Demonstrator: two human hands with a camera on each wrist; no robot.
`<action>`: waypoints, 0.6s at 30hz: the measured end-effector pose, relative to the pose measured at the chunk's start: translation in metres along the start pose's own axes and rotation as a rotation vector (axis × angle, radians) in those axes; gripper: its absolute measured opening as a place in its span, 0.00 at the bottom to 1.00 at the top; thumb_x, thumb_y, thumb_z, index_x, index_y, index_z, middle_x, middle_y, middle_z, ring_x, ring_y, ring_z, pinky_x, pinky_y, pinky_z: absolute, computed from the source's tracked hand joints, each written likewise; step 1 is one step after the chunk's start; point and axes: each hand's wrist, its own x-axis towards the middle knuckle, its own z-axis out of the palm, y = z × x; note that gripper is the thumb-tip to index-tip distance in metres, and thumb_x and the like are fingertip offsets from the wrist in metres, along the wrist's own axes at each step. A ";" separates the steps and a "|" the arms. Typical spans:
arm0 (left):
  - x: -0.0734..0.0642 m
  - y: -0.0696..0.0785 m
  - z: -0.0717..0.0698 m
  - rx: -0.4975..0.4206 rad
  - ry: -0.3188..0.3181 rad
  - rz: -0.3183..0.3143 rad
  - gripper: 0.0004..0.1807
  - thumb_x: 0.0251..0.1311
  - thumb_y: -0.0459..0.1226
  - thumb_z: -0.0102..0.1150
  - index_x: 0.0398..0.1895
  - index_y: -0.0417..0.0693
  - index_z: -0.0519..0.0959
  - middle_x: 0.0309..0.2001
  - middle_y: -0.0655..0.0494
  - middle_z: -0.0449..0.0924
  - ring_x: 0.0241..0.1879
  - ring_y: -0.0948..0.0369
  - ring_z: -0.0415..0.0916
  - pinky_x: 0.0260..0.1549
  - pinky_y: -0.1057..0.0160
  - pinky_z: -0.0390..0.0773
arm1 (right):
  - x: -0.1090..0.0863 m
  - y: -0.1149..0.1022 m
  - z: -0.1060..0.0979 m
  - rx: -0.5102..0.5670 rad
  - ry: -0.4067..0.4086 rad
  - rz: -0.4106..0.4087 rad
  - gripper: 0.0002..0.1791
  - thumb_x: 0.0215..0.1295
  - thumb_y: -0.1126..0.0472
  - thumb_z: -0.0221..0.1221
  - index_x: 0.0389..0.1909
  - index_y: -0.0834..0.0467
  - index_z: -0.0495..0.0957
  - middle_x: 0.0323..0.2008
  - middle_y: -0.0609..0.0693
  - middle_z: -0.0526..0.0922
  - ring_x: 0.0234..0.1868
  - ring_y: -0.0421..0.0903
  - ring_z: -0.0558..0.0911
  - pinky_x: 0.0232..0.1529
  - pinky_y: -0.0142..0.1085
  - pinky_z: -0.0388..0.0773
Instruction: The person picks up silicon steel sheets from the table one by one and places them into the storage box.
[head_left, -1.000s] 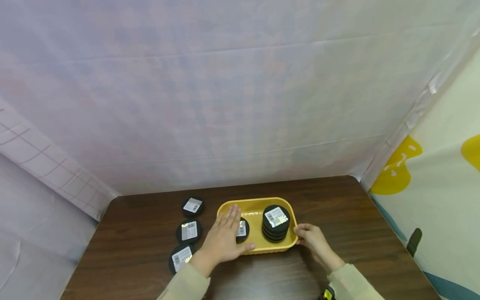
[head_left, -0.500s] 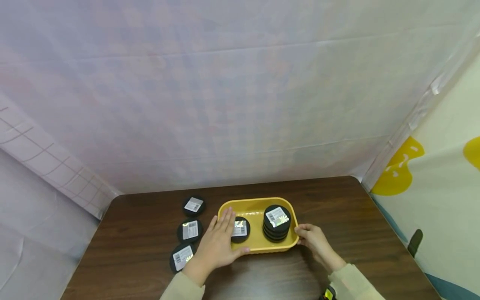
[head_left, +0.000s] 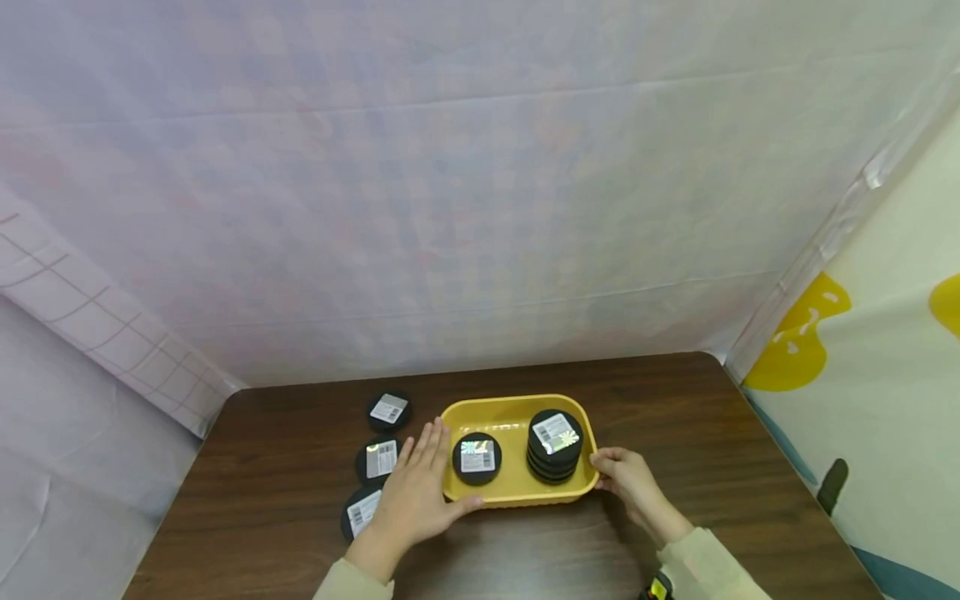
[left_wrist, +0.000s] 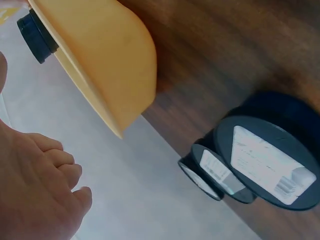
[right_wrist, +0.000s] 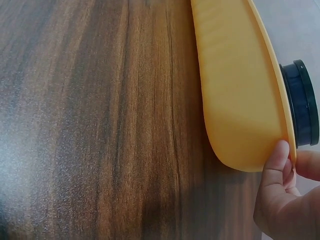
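A yellow tray (head_left: 510,500) stands on the table. Inside it, a stack of black round tins (head_left: 553,450) with white labels sits at the right, and a single labelled tin (head_left: 477,471) lies at the left. The right hand (head_left: 630,482) pinches the tray's right rim between thumb and fingers, also plain in the right wrist view, where the tray's wall (right_wrist: 235,95) shows. With fingers straight and spread, the left hand (head_left: 420,492) is over the tray's left edge; whether it touches the rim cannot be told. In the left wrist view the left hand (left_wrist: 40,185) holds nothing.
Left of the tray, three more black tins stand in a row on the brown table (head_left: 247,492): a far one (head_left: 389,411), a middle one (head_left: 375,460) and a near one (head_left: 360,512), partly behind the left hand. A white cloth wall (head_left: 465,208) rises behind the table.
The left hand has drawn left, from over the single tin to the tray's left edge, leaving that tin in full view. The right hand keeps its grip on the rim.
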 end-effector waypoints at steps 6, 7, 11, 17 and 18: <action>-0.007 -0.003 0.003 -0.024 -0.005 -0.028 0.61 0.47 0.73 0.44 0.70 0.33 0.50 0.72 0.41 0.44 0.71 0.49 0.43 0.67 0.50 0.45 | -0.001 -0.003 0.001 0.000 -0.006 -0.006 0.09 0.61 0.72 0.53 0.39 0.76 0.70 0.24 0.52 0.74 0.22 0.41 0.73 0.23 0.30 0.75; -0.007 -0.003 0.003 -0.028 -0.004 -0.033 0.61 0.47 0.74 0.43 0.70 0.34 0.49 0.72 0.41 0.44 0.71 0.49 0.43 0.68 0.49 0.45 | -0.002 -0.004 0.001 0.000 -0.008 -0.008 0.10 0.61 0.72 0.53 0.39 0.77 0.70 0.24 0.52 0.74 0.22 0.41 0.73 0.23 0.29 0.75; -0.011 -0.005 0.001 -0.038 0.008 -0.061 0.62 0.46 0.75 0.43 0.71 0.36 0.48 0.72 0.42 0.42 0.71 0.50 0.42 0.68 0.49 0.44 | -0.003 -0.006 0.002 0.001 -0.008 -0.011 0.10 0.61 0.72 0.53 0.39 0.77 0.70 0.25 0.53 0.74 0.22 0.41 0.73 0.23 0.29 0.75; -0.016 -0.014 0.001 -0.017 0.000 -0.124 0.63 0.44 0.75 0.46 0.71 0.36 0.48 0.72 0.43 0.42 0.71 0.50 0.40 0.67 0.48 0.45 | -0.003 -0.005 0.002 0.000 0.002 -0.007 0.09 0.60 0.73 0.52 0.38 0.77 0.70 0.24 0.52 0.74 0.22 0.41 0.73 0.23 0.29 0.75; -0.018 -0.016 0.001 -0.019 0.004 -0.129 0.63 0.44 0.74 0.48 0.71 0.35 0.49 0.72 0.42 0.42 0.71 0.49 0.40 0.67 0.48 0.45 | -0.003 -0.005 0.003 0.000 0.001 -0.008 0.09 0.60 0.73 0.52 0.38 0.77 0.70 0.24 0.52 0.74 0.22 0.41 0.73 0.23 0.29 0.75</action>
